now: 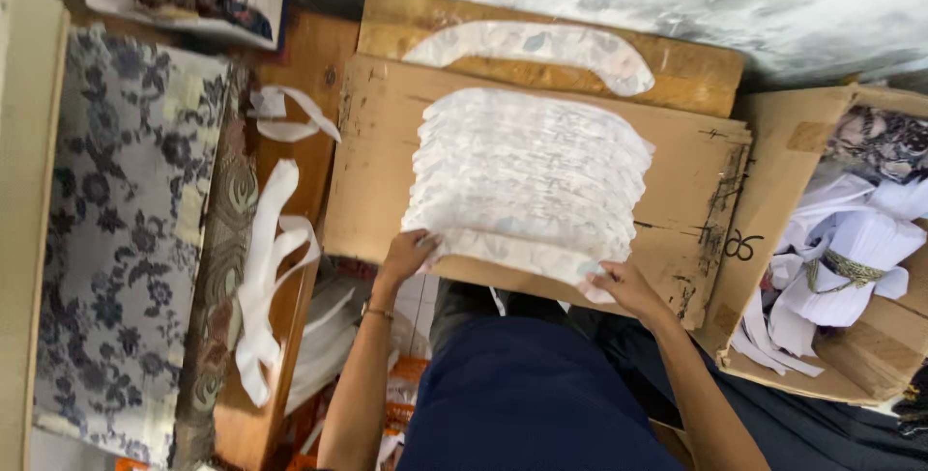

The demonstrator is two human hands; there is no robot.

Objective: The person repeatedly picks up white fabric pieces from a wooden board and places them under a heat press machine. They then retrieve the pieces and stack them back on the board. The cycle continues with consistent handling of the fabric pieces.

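Cardboard lay flat under everything I watched through the head view: a brown cardboard sheet (677, 181) resting on the wooden bench (696, 75). On that sheet sat a fanned stack of curved white fabric pieces (532, 167), each overlapping the next, running from 12 o'clock down toward 6 o'clock. My left hand (406, 255) pinched the nearest piece at its 8 o'clock corner, fingers curled closed on the edge. My right hand (623, 285) gripped the same piece at its 4 o'clock corner, fingers likewise closed on the cloth. Both hands sat at the sheet's near rim, well apart from one another.

At 12 o'clock, beyond the stack, a single curved piece (541, 46) lay alone on the bare wood. At 9 o'clock, loose white strips (271, 268) trailed over the bench edge, just beside a grey floral cloth (116, 239). At 3 o'clock an open cardboard box (773, 191) held more white cuttings (851, 258). A dark blue lap (522, 394) filled the 6 o'clock area, between my forearms.
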